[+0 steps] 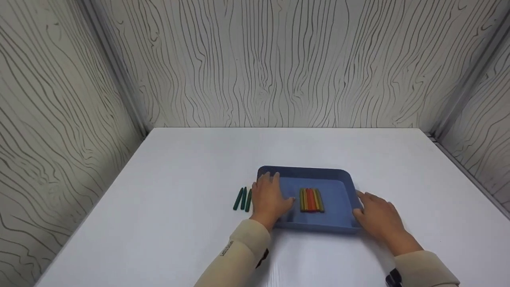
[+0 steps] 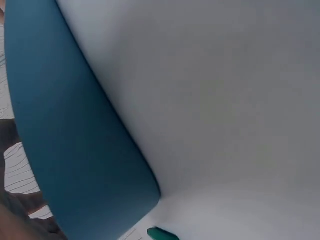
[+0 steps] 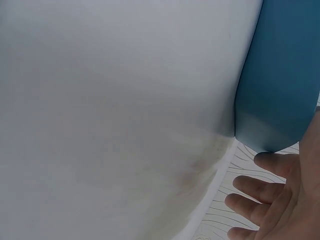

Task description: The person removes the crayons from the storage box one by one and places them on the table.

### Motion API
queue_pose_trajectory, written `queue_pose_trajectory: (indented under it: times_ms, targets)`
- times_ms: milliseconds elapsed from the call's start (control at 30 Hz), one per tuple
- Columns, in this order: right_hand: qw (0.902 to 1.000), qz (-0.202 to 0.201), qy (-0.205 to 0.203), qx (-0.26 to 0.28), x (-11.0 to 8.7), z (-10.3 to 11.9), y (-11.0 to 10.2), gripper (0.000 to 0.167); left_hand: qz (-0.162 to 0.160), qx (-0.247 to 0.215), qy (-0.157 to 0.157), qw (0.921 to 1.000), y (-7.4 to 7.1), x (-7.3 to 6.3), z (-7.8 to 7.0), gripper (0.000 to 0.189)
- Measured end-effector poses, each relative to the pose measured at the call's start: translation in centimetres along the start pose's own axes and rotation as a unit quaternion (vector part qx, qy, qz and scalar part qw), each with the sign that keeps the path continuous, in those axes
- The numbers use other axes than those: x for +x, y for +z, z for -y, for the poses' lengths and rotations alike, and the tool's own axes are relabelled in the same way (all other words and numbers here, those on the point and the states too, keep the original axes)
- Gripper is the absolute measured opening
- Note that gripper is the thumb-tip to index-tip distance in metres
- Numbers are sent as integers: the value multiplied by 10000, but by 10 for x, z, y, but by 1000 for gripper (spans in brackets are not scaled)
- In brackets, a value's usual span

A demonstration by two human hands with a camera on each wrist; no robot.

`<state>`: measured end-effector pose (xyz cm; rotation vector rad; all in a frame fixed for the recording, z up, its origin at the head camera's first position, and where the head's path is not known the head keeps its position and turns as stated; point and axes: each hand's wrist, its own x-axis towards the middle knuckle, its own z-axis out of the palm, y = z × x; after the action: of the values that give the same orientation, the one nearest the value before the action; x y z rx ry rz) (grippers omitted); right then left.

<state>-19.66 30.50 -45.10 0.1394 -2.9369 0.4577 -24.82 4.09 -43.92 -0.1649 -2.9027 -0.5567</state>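
Apparently positioning blue tray (image 1: pixel 308 172), with red and yellow sticks (image 1: pixel 310 200) inside, left hand (image 1: pixel 269 199) at tray's left rim, right hand (image 1: pixel 378 217) at its right wall, fingers of both apart. Probably calls next for reaching to green sticks (image 1: pixel 243 198) left of tray.

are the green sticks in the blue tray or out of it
Out: the three visible green sticks lie on the white table, left of the blue tray in the head view.

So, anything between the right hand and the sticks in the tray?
Yes, the tray's right wall: the right hand is mostly outside it. Past that, only bare tray floor shows before the sticks.
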Motion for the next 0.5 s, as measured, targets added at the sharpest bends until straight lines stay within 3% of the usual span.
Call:
queue_pose_trajectory:
  times_ms: [300,500]
  targets:
    - [10000,12,14,-5,-1,1,-1,50,154,-125,20,9998,8,-2,-9,75]
    - [10000,38,16,-74,2,-1,1,50,61,-131,161,9998,13,-4,-15,69]
